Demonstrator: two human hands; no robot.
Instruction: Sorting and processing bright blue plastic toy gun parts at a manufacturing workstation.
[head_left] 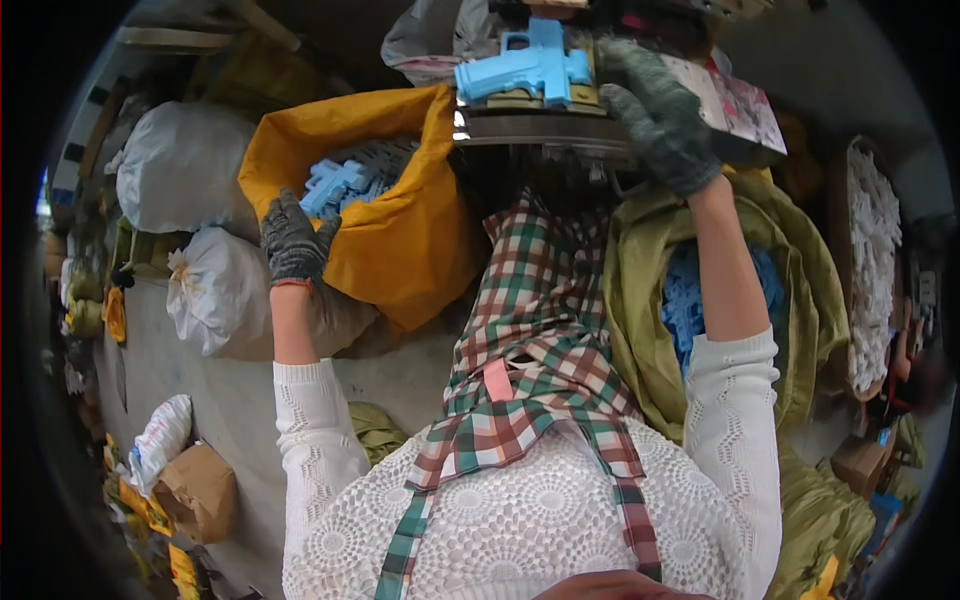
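My left hand [297,240], in a dark grey knit glove, is at the near-left rim of an orange-yellow sack [400,260]. Its fingers are stretched out and the thumb stands apart. Just beyond the fingertips a light blue plastic toy pistol [335,186] lies on top of other blue pieces in the sack. Another light blue toy pistol [530,65] rests on a metal fixture [540,128] at the top middle. Close to its right side is my gloved right hand [662,120], somewhat blurred, fingers extended and seemingly holding nothing.
An olive-green sack [640,300] with blue pieces [690,300] stands below my right forearm. White filled bags [185,165] sit at the left, above a brown paper bag [198,490]. A long container of white pieces [872,270] is at the far right.
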